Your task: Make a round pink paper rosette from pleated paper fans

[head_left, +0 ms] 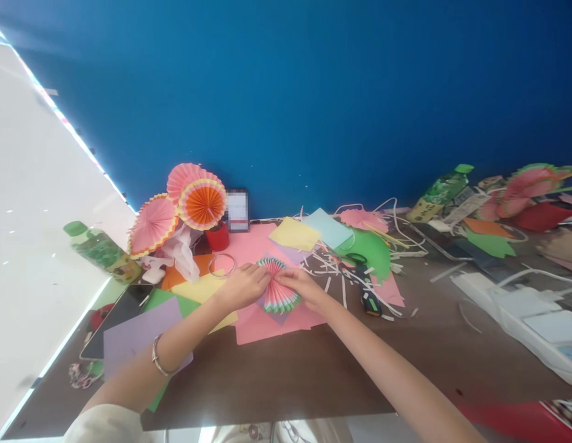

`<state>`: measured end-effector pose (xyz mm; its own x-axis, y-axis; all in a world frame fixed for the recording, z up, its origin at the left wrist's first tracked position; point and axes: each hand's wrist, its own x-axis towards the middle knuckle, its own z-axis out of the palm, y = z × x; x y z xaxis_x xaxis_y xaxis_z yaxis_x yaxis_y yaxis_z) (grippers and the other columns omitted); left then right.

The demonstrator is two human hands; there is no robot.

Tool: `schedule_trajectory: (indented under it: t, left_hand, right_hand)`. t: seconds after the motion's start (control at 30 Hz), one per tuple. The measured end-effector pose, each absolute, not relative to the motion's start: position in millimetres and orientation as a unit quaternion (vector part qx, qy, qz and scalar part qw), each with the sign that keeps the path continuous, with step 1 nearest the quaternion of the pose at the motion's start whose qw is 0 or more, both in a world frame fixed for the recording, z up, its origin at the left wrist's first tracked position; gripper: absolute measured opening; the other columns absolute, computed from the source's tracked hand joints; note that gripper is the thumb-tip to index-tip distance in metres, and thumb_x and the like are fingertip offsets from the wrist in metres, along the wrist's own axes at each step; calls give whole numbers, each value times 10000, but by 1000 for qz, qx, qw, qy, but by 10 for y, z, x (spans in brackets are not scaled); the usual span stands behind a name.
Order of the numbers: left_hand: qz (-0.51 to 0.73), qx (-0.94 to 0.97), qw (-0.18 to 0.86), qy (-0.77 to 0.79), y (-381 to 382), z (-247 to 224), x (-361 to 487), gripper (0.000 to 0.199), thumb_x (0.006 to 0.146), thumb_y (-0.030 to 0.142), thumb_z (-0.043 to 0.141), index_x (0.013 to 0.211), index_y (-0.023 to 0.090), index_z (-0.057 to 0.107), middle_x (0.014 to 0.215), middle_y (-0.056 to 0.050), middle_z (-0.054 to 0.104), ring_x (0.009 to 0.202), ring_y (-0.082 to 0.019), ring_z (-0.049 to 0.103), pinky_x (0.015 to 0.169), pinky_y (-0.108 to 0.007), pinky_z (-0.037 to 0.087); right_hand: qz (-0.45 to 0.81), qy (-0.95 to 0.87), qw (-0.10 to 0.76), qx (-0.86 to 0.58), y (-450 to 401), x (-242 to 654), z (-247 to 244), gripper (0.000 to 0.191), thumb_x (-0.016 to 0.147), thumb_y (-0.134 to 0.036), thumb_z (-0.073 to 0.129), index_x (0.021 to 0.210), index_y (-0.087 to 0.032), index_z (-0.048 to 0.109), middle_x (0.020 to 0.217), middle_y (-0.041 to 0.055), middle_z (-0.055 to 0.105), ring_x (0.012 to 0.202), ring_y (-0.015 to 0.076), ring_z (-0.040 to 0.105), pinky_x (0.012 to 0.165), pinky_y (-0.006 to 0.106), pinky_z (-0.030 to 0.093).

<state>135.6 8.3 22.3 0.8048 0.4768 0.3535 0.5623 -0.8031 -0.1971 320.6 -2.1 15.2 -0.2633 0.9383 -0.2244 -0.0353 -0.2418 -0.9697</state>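
Note:
A pleated paper rosette [282,298], pink with a green and white edge, is spread between my two hands above the pink paper sheets [258,332]. My left hand [245,284] pinches it at its left side. From the right, my right hand [300,284] has its thumb and fingers closed on the rosette near the centre. The fan's folds show above and below my fingers, while its middle is partly hidden. A silver ring [221,264] lies just left of my left hand.
Finished paper rosettes [203,204] stand at the back left beside a green bottle [101,251]. White paper strips [327,261], scissors [357,259] and a dark box cutter [369,300] lie to the right. Farther right are a second bottle [440,194] and a white power strip [511,326].

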Motion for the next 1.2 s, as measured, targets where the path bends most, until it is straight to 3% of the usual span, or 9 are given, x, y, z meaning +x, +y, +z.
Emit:
schedule_trajectory:
  t: [0.17,0.33,0.47,0.53,0.67,0.77,0.9,1.07,1.2]
  left_hand:
    - [-108,-948,198,-227,65,247,1366,241,827,28,316,747,121,524,697,-67,523,654,-167,523,632,-322,395]
    - [-116,-957,146,-223,75,318,1355,248,850,69,313,753,136,532,709,-67,539,677,-164,516,650,-316,389]
    - [-185,-945,0,-270,74,417,1342,239,846,271,401,709,154,557,697,-56,557,685,-152,520,647,-283,395]
    - [-221,-918,-96,-313,72,443,1346,274,835,319,420,666,156,562,665,-45,558,655,-137,513,622,-258,394]
    - [-258,-832,-263,-415,92,420,1371,358,825,391,423,596,149,552,569,-16,536,558,-114,481,565,-240,383]
    - [-292,-746,-377,-466,133,359,1394,386,812,439,419,618,139,564,623,-23,574,600,-120,516,596,-240,407]
    - [-249,-679,-468,-508,222,233,1431,416,805,451,401,599,131,569,574,-8,544,542,-104,493,547,-227,389]
    - [-103,-676,-476,-553,310,85,1490,414,790,454,428,586,128,579,582,-34,577,517,-117,500,518,-235,376]
    - [-47,-734,-314,-601,321,111,1403,458,833,476,344,642,138,587,651,-78,608,625,-184,565,591,-282,400]
  right_hand:
    - [680,-448,358,-457,-7,3218,100,183,608,-308,699,698,-152,667,708,17,652,715,156,596,703,290,438]
    - [748,-407,309,-424,10,3261,163,134,616,-267,695,694,-167,651,720,17,658,710,158,607,654,273,465]
    - [812,-351,256,-390,13,3319,248,91,692,-229,635,747,-160,654,757,43,672,691,149,623,623,260,479]
    - [819,-321,253,-404,27,3342,263,92,716,-207,611,765,-147,661,725,47,677,596,116,606,554,225,464]
    - [809,-286,271,-435,67,3357,309,67,669,-141,641,735,-146,650,481,-40,569,329,20,386,345,145,301]
    - [794,-320,293,-426,71,3349,365,59,647,-159,660,642,-147,603,403,-85,468,272,-11,231,289,142,172]
    - [726,-413,303,-459,58,3325,321,154,648,-227,669,574,-153,555,382,-74,470,270,-4,237,299,161,175]
    - [577,-541,255,-556,73,3252,141,114,648,-200,602,544,-157,582,394,-19,548,270,41,334,301,192,233]
    - [515,-600,217,-572,98,3206,87,131,657,-210,565,546,-148,594,382,-17,538,287,72,394,300,196,287]
